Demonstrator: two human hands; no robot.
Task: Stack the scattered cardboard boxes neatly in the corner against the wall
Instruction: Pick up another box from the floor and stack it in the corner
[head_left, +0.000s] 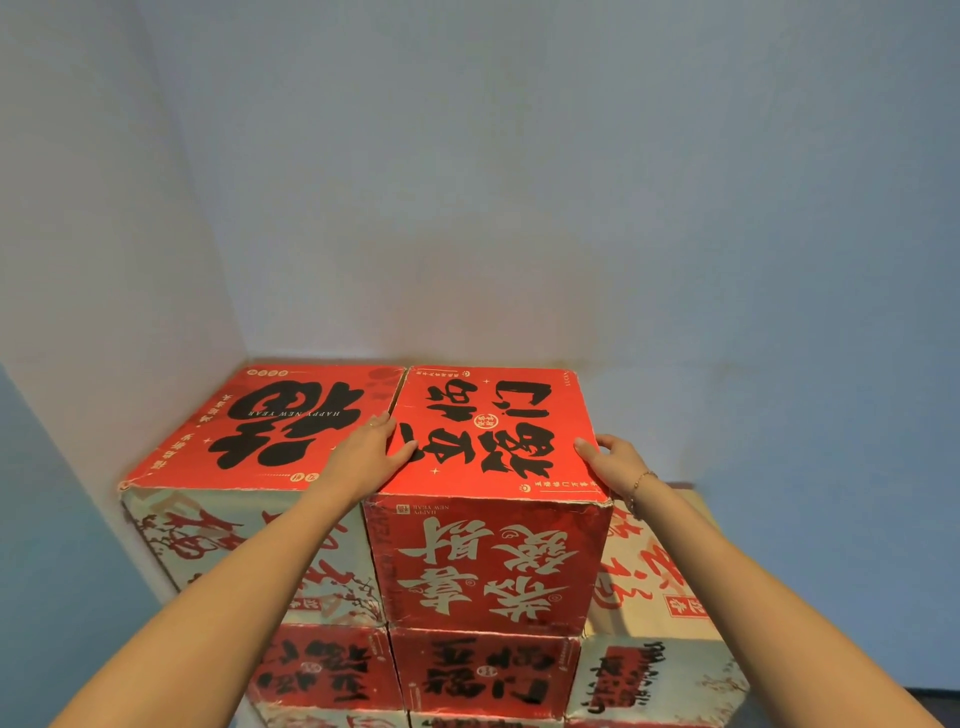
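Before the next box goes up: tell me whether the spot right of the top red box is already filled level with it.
No. The red box has only bare wall beside its right side; the cream box there sits a tier lower.

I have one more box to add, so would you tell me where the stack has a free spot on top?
The free spot is right of the red box that both hands hold: the cream box there sits a tier lower, its top bare up to the back wall. The corner box leaves no room leftward.
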